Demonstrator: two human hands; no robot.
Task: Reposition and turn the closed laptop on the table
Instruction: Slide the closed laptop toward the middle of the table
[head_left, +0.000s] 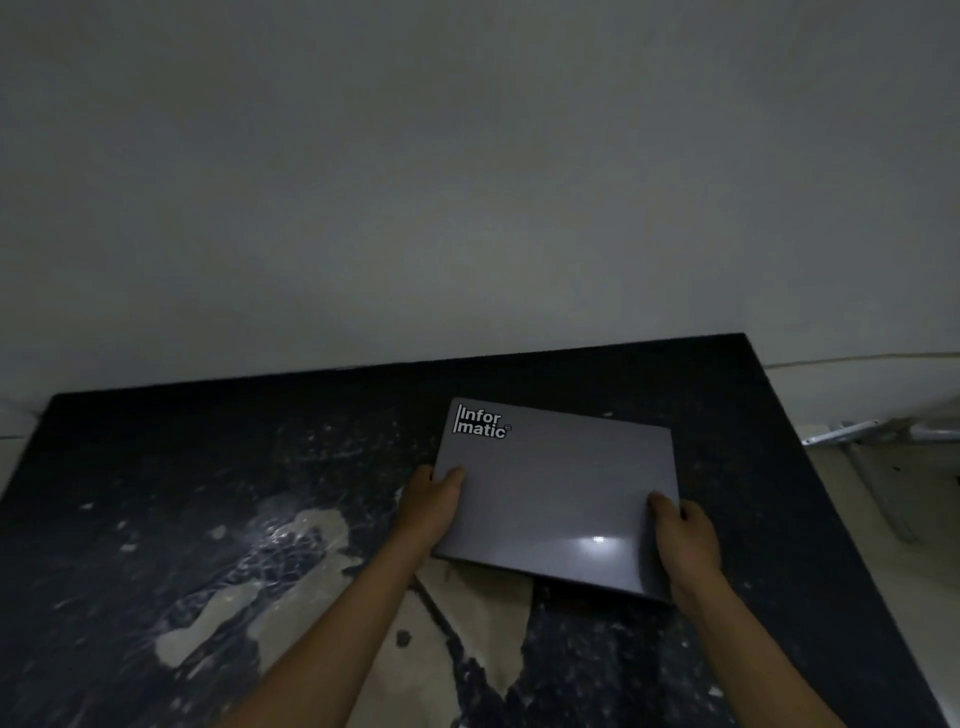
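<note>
A closed grey laptop (558, 493) with a white "Informatic" sticker at its far left corner lies on a worn black table (208, 493), right of the middle. It sits slightly skewed, its near right corner closest to me. My left hand (431, 506) grips the laptop's left edge, thumb on the lid. My right hand (685, 545) grips the right edge near the front corner, thumb on top. Whether the laptop rests flat or is lifted slightly off the table, I cannot tell.
The table top has large scraped pale patches (260, 597) at the left and front. A plain white wall (467, 182) rises right behind the table's far edge. Past the table's right edge lies a metal frame (857, 434) on a light floor.
</note>
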